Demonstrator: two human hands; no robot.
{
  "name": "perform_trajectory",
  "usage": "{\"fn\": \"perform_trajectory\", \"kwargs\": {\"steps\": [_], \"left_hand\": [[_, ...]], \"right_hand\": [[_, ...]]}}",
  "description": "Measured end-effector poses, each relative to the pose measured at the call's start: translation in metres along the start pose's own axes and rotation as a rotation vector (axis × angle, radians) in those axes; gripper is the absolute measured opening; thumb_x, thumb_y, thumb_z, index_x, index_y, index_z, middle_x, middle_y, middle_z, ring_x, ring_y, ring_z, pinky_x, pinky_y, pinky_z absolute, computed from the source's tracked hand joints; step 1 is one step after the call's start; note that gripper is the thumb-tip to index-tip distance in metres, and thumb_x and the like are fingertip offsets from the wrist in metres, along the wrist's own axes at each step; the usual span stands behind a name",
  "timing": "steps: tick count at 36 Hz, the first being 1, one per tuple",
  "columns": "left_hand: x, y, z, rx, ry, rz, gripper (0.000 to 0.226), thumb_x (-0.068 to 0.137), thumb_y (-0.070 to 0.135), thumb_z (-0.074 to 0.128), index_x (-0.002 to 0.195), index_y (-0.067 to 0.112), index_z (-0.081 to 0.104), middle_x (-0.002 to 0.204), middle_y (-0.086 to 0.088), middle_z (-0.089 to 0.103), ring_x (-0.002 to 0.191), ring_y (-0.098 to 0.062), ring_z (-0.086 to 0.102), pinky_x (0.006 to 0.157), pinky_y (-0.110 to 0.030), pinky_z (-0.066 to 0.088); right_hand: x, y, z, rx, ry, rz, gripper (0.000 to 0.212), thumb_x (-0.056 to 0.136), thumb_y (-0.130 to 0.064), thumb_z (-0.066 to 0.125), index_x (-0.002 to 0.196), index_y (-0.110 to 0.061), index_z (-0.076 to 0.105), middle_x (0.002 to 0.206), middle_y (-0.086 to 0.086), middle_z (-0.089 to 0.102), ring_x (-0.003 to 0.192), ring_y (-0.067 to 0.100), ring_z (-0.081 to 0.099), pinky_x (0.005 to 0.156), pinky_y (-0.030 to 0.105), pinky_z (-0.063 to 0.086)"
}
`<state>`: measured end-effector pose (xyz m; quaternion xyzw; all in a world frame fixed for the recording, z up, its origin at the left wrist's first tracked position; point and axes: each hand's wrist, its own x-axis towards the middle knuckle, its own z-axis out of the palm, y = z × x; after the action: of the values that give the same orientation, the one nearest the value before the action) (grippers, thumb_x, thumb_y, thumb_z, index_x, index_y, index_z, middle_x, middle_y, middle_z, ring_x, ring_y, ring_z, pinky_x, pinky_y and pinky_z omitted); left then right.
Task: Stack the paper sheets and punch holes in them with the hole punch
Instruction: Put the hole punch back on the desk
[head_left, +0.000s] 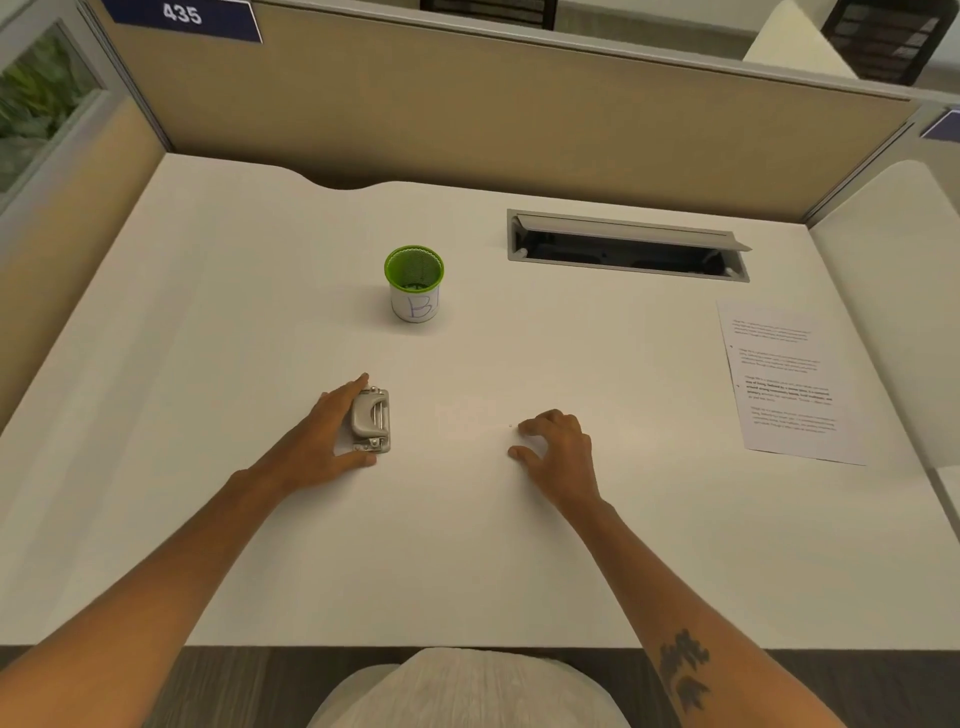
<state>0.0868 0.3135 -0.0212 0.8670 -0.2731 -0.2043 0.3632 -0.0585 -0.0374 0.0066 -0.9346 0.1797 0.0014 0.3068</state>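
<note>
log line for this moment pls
left hand around punch on desk | right hand fingertips on desk, empty | sheet far right, untouched | green cup behind

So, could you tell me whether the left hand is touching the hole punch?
Touching. The head view shows the left hand wrapped around the hole punch, fingers at its far end and thumb at its near end.

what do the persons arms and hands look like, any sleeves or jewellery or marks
Both forearms are bare, with no sleeves in view. The right forearm carries a dark tattoo of blotchy, leaf-like shapes near the elbow. The left hand and the right hand show no rings, watch, bracelets or gloves.
</note>
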Motion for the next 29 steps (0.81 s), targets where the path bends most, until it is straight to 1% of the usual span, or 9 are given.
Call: {"fn": "perform_trajectory", "kwargs": {"steps": [5, 8, 11, 15, 16, 19, 21, 24, 29], "left_hand": [[-0.003, -0.004, 0.003, -0.012, 0.022, -0.033, 0.116, 0.078, 0.043, 0.089, 0.164, 0.045, 0.009, 0.166, 0.021, 0.029, 0.155, -0.012, 0.028, 0.128, -0.050, 0.027], [-0.006, -0.003, 0.007, 0.001, 0.051, -0.031, 0.116, 0.080, 0.043, 0.087, 0.164, 0.041, 0.009, 0.167, 0.021, 0.026, 0.156, -0.008, 0.025, 0.129, -0.051, 0.023], [-0.008, -0.002, 0.012, 0.007, 0.082, -0.039, 0.114, 0.082, 0.037, 0.087, 0.165, 0.036, 0.010, 0.169, 0.014, 0.027, 0.158, -0.011, 0.022, 0.130, -0.052, 0.022], [-0.013, -0.002, 0.017, -0.001, 0.115, -0.053, 0.112, 0.084, 0.033, 0.086, 0.166, 0.033, 0.010, 0.168, 0.012, 0.027, 0.158, -0.014, 0.023, 0.130, -0.052, 0.022], [-0.014, -0.001, 0.017, 0.003, 0.119, -0.060, 0.111, 0.084, 0.033, 0.086, 0.166, 0.034, 0.009, 0.168, 0.014, 0.025, 0.159, -0.015, 0.021, 0.130, -0.051, 0.022], [-0.016, 0.000, 0.019, 0.016, 0.131, -0.062, 0.110, 0.085, 0.032, 0.085, 0.165, 0.037, 0.009, 0.163, 0.035, 0.017, 0.159, -0.013, 0.019, 0.130, -0.046, 0.022], [-0.017, 0.001, 0.019, 0.024, 0.139, -0.072, 0.110, 0.085, 0.032, 0.085, 0.165, 0.035, 0.010, 0.161, 0.037, 0.016, 0.158, -0.009, 0.018, 0.129, -0.042, 0.023], [-0.018, 0.003, 0.021, 0.031, 0.153, -0.081, 0.109, 0.085, 0.031, 0.085, 0.165, 0.033, 0.012, 0.158, 0.045, 0.010, 0.152, 0.011, 0.011, 0.125, -0.033, 0.022], [-0.019, 0.005, 0.021, 0.047, 0.154, -0.088, 0.105, 0.087, 0.030, 0.084, 0.166, 0.028, 0.015, 0.156, 0.051, 0.005, 0.151, 0.015, 0.005, 0.125, -0.031, 0.018]], "right_hand": [[0.015, -0.007, 0.000, 0.008, 0.011, 0.012, 0.020, 0.092, -0.026, 0.081, 0.111, -0.018, 0.080, 0.114, -0.005, 0.073, 0.116, 0.023, 0.059, 0.095, 0.040, 0.044], [0.022, -0.009, 0.000, 0.008, 0.015, 0.000, 0.017, 0.093, -0.024, 0.080, 0.108, -0.016, 0.081, 0.111, -0.002, 0.074, 0.112, 0.026, 0.060, 0.092, 0.040, 0.045], [0.027, -0.011, -0.001, -0.006, 0.009, -0.025, 0.013, 0.094, -0.022, 0.079, 0.104, -0.014, 0.083, 0.108, 0.001, 0.075, 0.110, 0.028, 0.060, 0.089, 0.040, 0.046], [0.032, -0.011, -0.001, -0.035, -0.001, -0.075, 0.008, 0.094, -0.017, 0.079, 0.095, -0.011, 0.084, 0.102, 0.003, 0.076, 0.104, 0.030, 0.060, 0.087, 0.042, 0.048], [0.033, -0.012, -0.002, -0.046, -0.006, -0.090, 0.008, 0.094, -0.016, 0.079, 0.094, -0.010, 0.084, 0.100, 0.003, 0.076, 0.103, 0.030, 0.060, 0.085, 0.042, 0.048], [0.036, -0.012, -0.002, -0.105, -0.029, -0.145, 0.009, 0.096, -0.013, 0.076, 0.094, -0.007, 0.082, 0.097, 0.006, 0.077, 0.100, 0.032, 0.060, 0.082, 0.044, 0.048], [0.036, -0.012, -0.001, -0.158, -0.047, -0.174, 0.012, 0.099, -0.011, 0.071, 0.095, -0.006, 0.081, 0.094, 0.007, 0.075, 0.099, 0.034, 0.059, 0.080, 0.045, 0.048], [0.036, -0.013, 0.000, -0.226, -0.059, -0.202, 0.016, 0.102, -0.008, 0.063, 0.097, -0.006, 0.078, 0.095, 0.007, 0.074, 0.097, 0.034, 0.057, 0.078, 0.046, 0.048], [0.035, -0.016, 0.005, -0.340, -0.058, -0.233, 0.021, 0.097, 0.006, 0.054, 0.097, -0.003, 0.074, 0.098, 0.011, 0.070, 0.096, 0.037, 0.058, 0.071, 0.041, 0.039]]}}
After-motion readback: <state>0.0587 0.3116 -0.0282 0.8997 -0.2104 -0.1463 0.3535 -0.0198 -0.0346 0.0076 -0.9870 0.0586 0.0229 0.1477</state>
